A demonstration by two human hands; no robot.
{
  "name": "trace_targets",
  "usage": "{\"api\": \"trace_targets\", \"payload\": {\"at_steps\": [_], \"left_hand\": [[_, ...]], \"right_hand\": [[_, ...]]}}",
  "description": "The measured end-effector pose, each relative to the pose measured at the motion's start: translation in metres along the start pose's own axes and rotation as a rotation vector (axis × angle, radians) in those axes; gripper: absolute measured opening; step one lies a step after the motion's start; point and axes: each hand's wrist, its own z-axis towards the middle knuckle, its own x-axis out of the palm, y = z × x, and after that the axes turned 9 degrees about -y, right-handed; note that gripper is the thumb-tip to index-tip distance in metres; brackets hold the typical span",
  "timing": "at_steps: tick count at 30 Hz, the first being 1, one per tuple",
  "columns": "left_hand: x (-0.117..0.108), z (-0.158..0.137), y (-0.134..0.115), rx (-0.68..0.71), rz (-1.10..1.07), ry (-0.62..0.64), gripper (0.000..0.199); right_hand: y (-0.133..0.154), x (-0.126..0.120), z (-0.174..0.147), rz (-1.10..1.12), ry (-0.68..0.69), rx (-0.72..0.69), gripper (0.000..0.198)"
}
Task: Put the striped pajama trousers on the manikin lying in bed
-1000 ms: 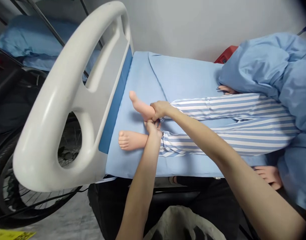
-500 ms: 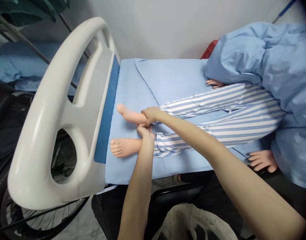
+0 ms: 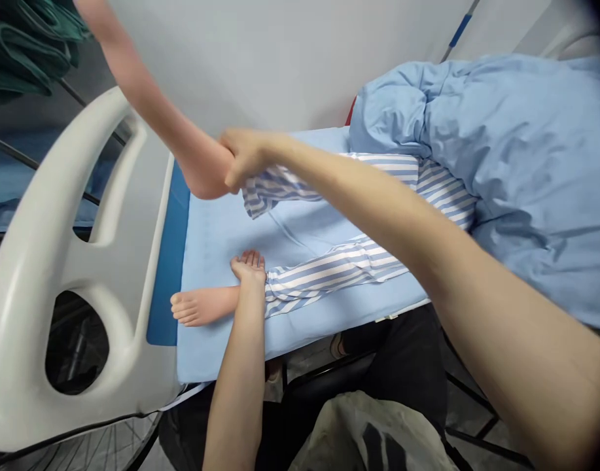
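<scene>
On the bed lies a patient manikin in blue-and-white striped trousers (image 3: 324, 269), with bare, pinkish feet. My right hand (image 3: 245, 156) is closed round the ankle of its far leg (image 3: 201, 163), at the trouser cuff. That leg is lifted off the sheet, its foot rising past the top edge of the view. Beside the near leg's ankle, my left hand (image 3: 249, 263) is palm up with fingers stretched out, holding nothing. Its wrist crosses over the near ankle. The near foot (image 3: 201, 306) rests on the blue sheet.
A white footboard (image 3: 15, 261) with cut-out openings stands at the left. A bunched blue quilt (image 3: 520, 163) covers the manikin's upper part at the right. Green cloth (image 3: 29, 46) hangs at upper left. Part of a spoked wheel (image 3: 118, 445) shows below the footboard.
My right hand has raised the far leg from the sheet, up and to the left. My left hand has come away from that ankle and turned palm up, fingers extended. The view has shifted.
</scene>
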Motion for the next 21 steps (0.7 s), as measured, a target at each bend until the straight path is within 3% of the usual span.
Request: {"api": "trace_targets", "payload": {"at_steps": [3,6,9,11,13,16,21], "left_hand": [[0.001,0.0,0.0,-0.005,0.002,0.013,0.033],[0.001,-0.002,-0.002,-0.03,-0.01,0.05,0.027],[0.002,-0.005,-0.003,-0.052,-0.026,0.083,0.024],[0.002,-0.007,-0.004,-0.068,-0.051,0.085,0.024],[0.002,-0.008,-0.004,-0.077,-0.075,0.084,0.025],[0.002,-0.008,-0.004,-0.081,-0.103,0.083,0.027],[-0.001,-0.007,-0.005,-0.105,-0.171,0.095,0.03]], "right_hand": [[0.008,-0.059,-0.009,-0.067,-0.107,-0.133,0.044],[0.011,-0.11,-0.022,-0.086,-0.234,-0.063,0.046],[0.013,-0.141,-0.036,-0.039,-0.274,-0.03,0.044],[0.013,-0.149,-0.042,-0.018,-0.278,-0.038,0.043],[0.014,-0.147,-0.043,-0.015,-0.272,-0.048,0.041],[0.013,-0.123,-0.035,-0.025,-0.229,-0.061,0.038],[0.01,-0.04,-0.006,-0.084,-0.032,-0.087,0.041]]}}
